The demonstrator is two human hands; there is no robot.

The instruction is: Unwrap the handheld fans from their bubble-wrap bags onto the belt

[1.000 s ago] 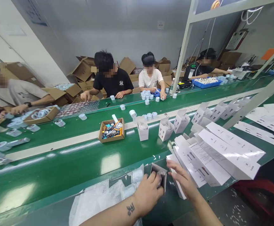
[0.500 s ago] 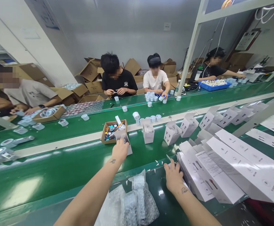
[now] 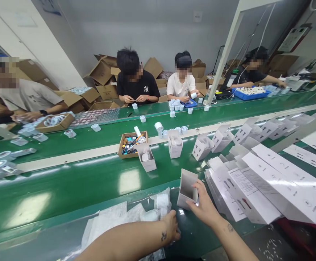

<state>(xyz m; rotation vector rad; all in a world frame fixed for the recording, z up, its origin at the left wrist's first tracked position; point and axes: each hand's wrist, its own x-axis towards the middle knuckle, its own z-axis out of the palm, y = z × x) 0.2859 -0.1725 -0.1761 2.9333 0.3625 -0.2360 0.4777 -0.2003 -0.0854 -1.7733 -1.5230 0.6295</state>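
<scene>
My right hand (image 3: 204, 203) grips an open white box (image 3: 187, 188) by its right side, tilted above the near green surface. Low in the middle, my left hand (image 3: 171, 226) has its fingers curled down at the bubble-wrapped pieces (image 3: 144, 214); what it holds, if anything, is hidden. Beyond, on the green belt (image 3: 87, 181), stands another white box (image 3: 147, 157) with a wrapped item inside, tilted beside the cardboard tray of small parts (image 3: 128, 154). More filled white boxes (image 3: 175, 146) stand further right.
Stacked white cartons (image 3: 245, 192) lean close to my right hand. A slanted metal post (image 3: 223, 61) rises beyond the belt. Several people sit across the line, with small white cups (image 3: 142, 119) and a blue tray (image 3: 250, 93) before them.
My left hand has let go of the box by the cardboard tray and come back to the wrapped pieces. My right hand has taken an open box from beside the stacked cartons.
</scene>
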